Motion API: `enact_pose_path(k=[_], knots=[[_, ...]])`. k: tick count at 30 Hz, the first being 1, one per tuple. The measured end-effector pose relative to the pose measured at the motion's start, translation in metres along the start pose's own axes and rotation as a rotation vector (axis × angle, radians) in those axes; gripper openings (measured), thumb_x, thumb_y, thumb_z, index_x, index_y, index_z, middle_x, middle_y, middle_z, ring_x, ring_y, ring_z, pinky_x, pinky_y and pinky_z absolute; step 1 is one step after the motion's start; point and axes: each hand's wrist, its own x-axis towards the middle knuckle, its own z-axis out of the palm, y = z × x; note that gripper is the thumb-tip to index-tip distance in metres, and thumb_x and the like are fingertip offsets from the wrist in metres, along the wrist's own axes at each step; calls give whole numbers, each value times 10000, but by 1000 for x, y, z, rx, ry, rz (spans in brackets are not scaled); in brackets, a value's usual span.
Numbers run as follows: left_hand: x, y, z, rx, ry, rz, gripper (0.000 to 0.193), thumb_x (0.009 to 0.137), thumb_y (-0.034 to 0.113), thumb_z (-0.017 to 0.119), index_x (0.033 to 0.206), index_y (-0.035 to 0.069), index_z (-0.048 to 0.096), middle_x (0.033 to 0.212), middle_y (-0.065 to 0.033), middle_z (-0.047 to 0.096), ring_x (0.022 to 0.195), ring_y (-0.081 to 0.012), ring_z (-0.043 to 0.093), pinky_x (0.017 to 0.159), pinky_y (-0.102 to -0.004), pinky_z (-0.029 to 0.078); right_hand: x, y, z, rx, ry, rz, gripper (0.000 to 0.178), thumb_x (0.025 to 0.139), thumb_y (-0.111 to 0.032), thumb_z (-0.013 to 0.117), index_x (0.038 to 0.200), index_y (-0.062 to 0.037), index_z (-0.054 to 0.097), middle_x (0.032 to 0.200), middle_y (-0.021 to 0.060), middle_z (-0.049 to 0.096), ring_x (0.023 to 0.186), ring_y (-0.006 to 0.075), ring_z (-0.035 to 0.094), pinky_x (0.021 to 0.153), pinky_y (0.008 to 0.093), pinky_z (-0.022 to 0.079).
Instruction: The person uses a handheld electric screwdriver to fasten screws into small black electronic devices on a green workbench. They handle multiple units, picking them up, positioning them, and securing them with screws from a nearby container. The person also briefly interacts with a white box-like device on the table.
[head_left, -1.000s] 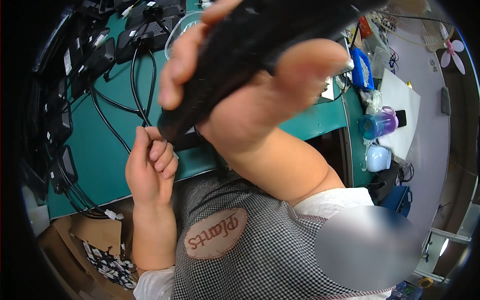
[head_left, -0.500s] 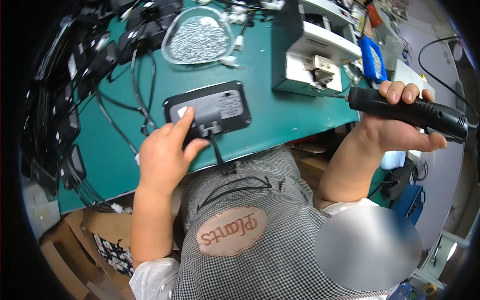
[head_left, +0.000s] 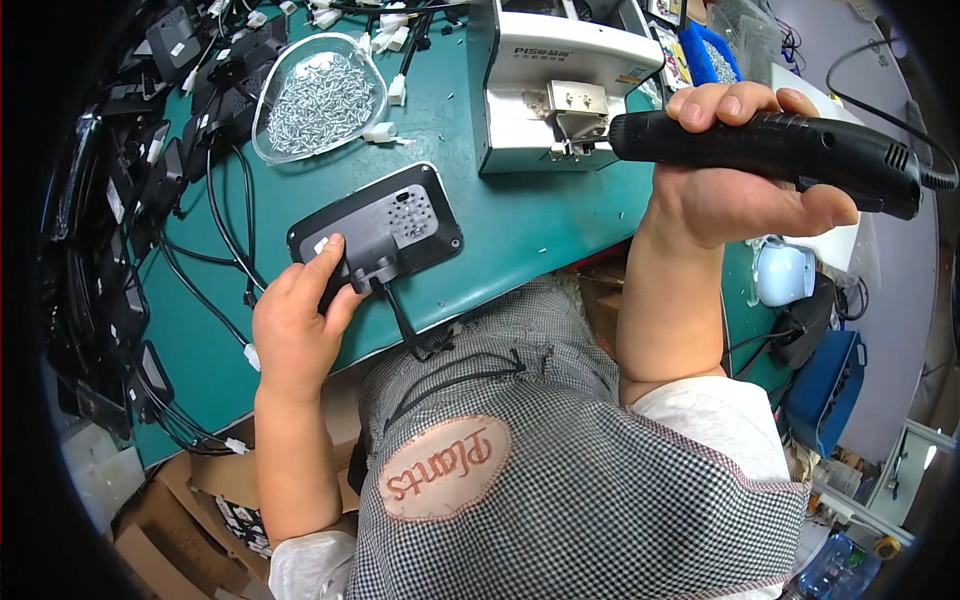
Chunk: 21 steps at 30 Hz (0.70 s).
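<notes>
I see my left hand (head_left: 295, 325) resting on the black device (head_left: 375, 232) lying back-up on the green bench (head_left: 520, 225) — fingers spread loosely, index finger pressing its near corner. My right hand (head_left: 730, 190) is clenched around the black electric screwdriver (head_left: 770, 150), its tip at the white screw feeder (head_left: 550, 70). 1 clear tray of screws (head_left: 318, 95) sits beyond the device.

Screwdriver tip (head_left: 600, 143) hidden in white machine (head_left: 520, 100)
</notes>
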Motion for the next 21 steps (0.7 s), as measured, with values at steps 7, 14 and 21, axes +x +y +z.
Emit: enact_pose_path(k=[7, 14, 21], knots=[[-1, 0, -1, -21, -46, -43, 585, 653, 72, 810, 1212, 89, 635, 831, -104, 631, 720, -256, 582, 665, -354, 477, -4, 6, 1, -113, -51, 10, 938, 681, -932, 352, 1015, -85, 577, 643, 107, 566, 481, 233, 547, 475, 364, 493], [-2, 1, 0, -29, -54, -66, 583, 653, 69, 808, 1211, 81, 636, 886, -107, 658, 742, -254, 598, 681, -342, 490, 3, -10, -2, -81, -127, 144, 954, 630, -956, 394, 1022, -109, 591, 672, 104, 569, 503, 244, 557, 487, 369, 485], [-1, -1, -2, -35, -51, -58, 583, 653, 59, 805, 1211, 84, 637, 885, -110, 658, 743, -251, 600, 684, -343, 492, 3, -1, 3, -96, -115, 57, 966, 649, -951, 375, 1040, -92, 579, 674, 107, 575, 507, 246, 568, 499, 375, 497]])
